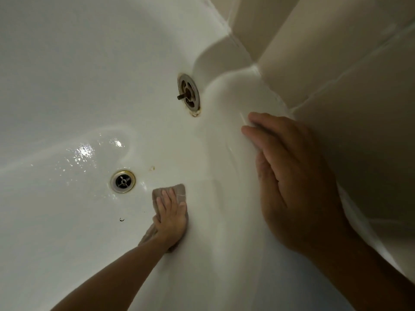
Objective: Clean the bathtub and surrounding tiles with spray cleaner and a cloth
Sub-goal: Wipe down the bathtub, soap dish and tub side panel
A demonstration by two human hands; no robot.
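Observation:
I am looking down into a white bathtub [67, 86]. My left hand [172, 221] presses a beige cloth [178, 191] flat against the tub floor, just right of the round floor drain [123, 181]. The cloth sticks out beyond my fingertips and trails back under my wrist. My right hand [298, 176] rests palm down on the tub's rim by the beige wall tiles [359, 108], with its fingertips over the inner edge and nothing in it. No spray bottle is in view.
A metal overflow fitting [189, 94] with a small knob sits on the tub's end wall above the drain. Wet patches glint left of the drain. A small brown spot [152, 168] and a dark speck [121, 219] lie on the floor.

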